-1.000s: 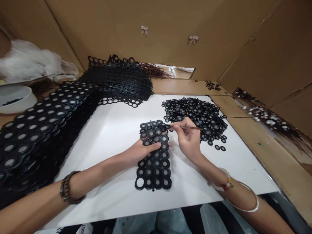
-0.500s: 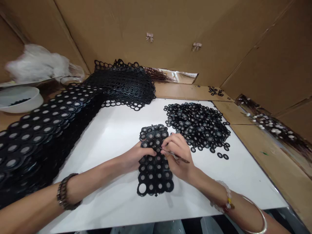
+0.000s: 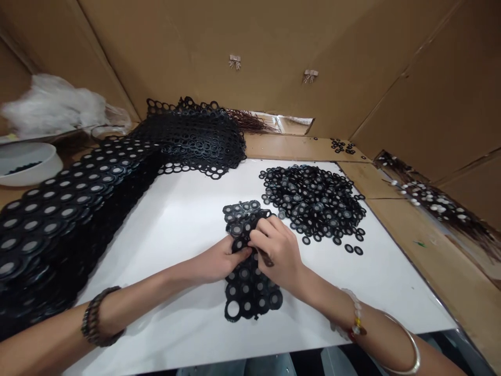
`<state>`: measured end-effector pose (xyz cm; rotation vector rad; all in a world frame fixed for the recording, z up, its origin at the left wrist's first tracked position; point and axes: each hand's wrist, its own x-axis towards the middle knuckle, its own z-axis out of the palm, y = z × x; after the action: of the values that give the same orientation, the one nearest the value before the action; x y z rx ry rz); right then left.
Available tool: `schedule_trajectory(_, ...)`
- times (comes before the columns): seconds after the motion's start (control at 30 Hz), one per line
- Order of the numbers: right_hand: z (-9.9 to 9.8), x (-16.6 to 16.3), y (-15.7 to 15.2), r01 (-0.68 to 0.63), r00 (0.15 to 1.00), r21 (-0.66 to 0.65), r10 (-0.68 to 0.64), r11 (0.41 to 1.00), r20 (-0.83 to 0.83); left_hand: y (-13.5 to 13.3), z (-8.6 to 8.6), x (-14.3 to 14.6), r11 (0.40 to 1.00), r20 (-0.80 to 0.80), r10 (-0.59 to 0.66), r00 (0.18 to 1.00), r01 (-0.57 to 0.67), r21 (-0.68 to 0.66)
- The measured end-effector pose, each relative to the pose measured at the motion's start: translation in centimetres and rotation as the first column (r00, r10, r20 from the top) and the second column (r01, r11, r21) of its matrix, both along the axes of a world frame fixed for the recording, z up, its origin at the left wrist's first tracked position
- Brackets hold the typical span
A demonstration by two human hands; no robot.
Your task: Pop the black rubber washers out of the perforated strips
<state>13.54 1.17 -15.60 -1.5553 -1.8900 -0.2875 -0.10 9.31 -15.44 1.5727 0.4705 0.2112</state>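
Note:
A black sheet of joined rings point(image 3: 253, 300) with grey discs in most of its holes lies over the white board, bent upward in its middle. One hole at its near left corner shows white. My left hand point(image 3: 219, 259) grips the sheet's left edge, thumb on top and the other fingers hidden beneath. On the sheet's right side, my right hand point(image 3: 278, 250) is closed around a slim dark tool point(image 3: 266, 258), whose tip is hidden by the fingers. Just beyond the right hand lies a heap of loose black rings with grey centres point(image 3: 313, 201).
Stacked black ring sheets point(image 3: 90, 193) run along the left and back of the white board point(image 3: 156, 308). At far left stand a white bowl point(image 3: 39, 164) and a clear plastic bag point(image 3: 55, 107). Cardboard walls point(image 3: 176, 47) enclose the back and sides. White-tipped twigs point(image 3: 434, 196) lie right.
The sheet's middle is now bent up between my hands. My right hand has turned over the tool, hiding more of it. The whole view has shifted slightly.

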Motion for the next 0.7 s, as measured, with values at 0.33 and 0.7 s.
schedule_trajectory(0.33,-0.3,1.3,0.2,-0.094,0.894,-0.024,0.074,0.995,-0.442,0.4,-0.5,0.0,0.959,-0.082,0.108,0.991,-0.126,-0.255)
schedule_trajectory(0.7,1.2,4.1,1.0,-0.359,0.472,-0.071,0.115,0.931,-0.874,0.6,0.0,0.4,0.802,-0.145,0.233,0.962,-0.274,-0.531)
